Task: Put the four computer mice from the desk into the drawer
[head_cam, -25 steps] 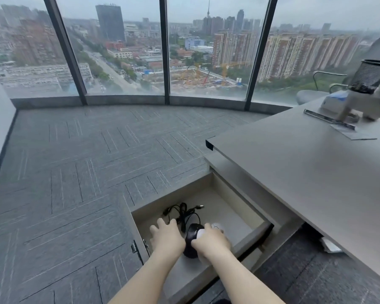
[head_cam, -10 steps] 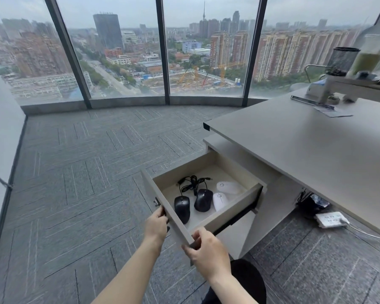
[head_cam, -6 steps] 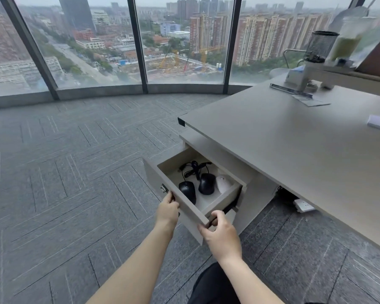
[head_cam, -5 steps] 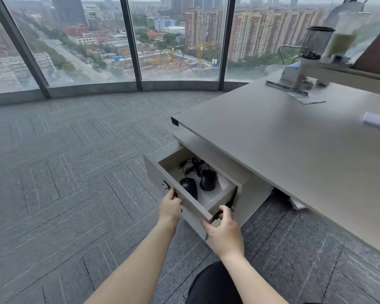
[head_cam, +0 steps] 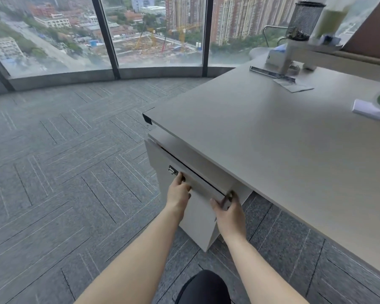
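Observation:
The beige drawer (head_cam: 203, 187) under the desk (head_cam: 272, 150) is pushed in flush with the cabinet, leaving only a thin dark gap along its top. The computer mice are hidden inside it, and none lies on the visible desk top. My left hand (head_cam: 178, 193) curls around the lower edge of the drawer front, just below the small metal lock (head_cam: 172, 171). My right hand (head_cam: 227, 212) grips the same front at its right corner.
The lower cabinet front (head_cam: 198, 222) hangs below my hands. A mesh pen holder (head_cam: 303, 20), a metal ruler (head_cam: 270, 73), a paper (head_cam: 294, 86) and a white item (head_cam: 369, 109) sit on the far desk. Grey carpet (head_cam: 64, 172) runs to the glass wall.
The drawer, open with the mice in it a second ago, has slid shut under both hands. The mice have gone out of sight.

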A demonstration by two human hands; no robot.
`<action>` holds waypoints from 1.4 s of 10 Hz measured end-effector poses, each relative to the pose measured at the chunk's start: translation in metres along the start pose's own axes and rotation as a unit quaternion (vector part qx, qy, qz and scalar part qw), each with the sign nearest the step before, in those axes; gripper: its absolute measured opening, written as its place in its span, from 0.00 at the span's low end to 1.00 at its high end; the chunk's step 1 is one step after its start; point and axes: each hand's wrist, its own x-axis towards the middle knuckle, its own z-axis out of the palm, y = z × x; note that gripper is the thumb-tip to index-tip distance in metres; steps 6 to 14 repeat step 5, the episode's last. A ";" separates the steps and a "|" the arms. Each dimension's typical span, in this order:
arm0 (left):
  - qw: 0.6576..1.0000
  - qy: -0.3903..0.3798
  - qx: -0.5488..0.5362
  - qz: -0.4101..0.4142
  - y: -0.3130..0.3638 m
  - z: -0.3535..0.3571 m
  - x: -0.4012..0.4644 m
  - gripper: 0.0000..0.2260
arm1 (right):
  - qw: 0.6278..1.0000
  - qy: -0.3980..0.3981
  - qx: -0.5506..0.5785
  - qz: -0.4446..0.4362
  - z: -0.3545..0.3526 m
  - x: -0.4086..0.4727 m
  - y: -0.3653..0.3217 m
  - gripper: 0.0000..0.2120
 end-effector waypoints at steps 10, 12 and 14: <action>0.996 -0.023 0.083 0.000 -0.004 -0.001 0.004 0.28 | 1.000 0.003 -0.027 0.001 -0.015 0.003 -0.011 0.09; 0.996 -0.023 0.083 0.000 -0.004 -0.001 0.004 0.28 | 1.000 0.003 -0.027 0.001 -0.015 0.003 -0.011 0.09; 0.996 -0.023 0.083 0.000 -0.004 -0.001 0.004 0.28 | 1.000 0.003 -0.027 0.001 -0.015 0.003 -0.011 0.09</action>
